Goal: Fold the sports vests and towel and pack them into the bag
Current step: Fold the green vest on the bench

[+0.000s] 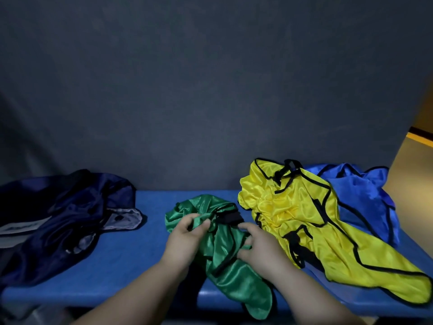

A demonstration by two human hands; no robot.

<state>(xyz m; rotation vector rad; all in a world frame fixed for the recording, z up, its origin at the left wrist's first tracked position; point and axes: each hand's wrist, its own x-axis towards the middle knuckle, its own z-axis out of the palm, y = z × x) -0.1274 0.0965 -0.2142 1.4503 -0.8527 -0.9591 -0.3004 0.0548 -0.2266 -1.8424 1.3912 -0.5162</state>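
A crumpled green vest (225, 249) with black trim lies in the middle of the blue bench (131, 261), its lower end hanging over the front edge. My left hand (187, 235) pinches a fold of the green cloth near its top. My right hand (257, 247) grips the same vest lower down on its right side. To the right lies a crumpled yellow vest (311, 224), and behind it a bright blue vest (360, 193). A dark navy bag (63, 219) sits slumped at the left end of the bench. No towel can be picked out.
A dark grey wall (210, 90) rises right behind the bench. At the far right a strip of tan floor (419, 160) shows past the wall's edge. Bare blue bench surface lies between the bag and the green vest.
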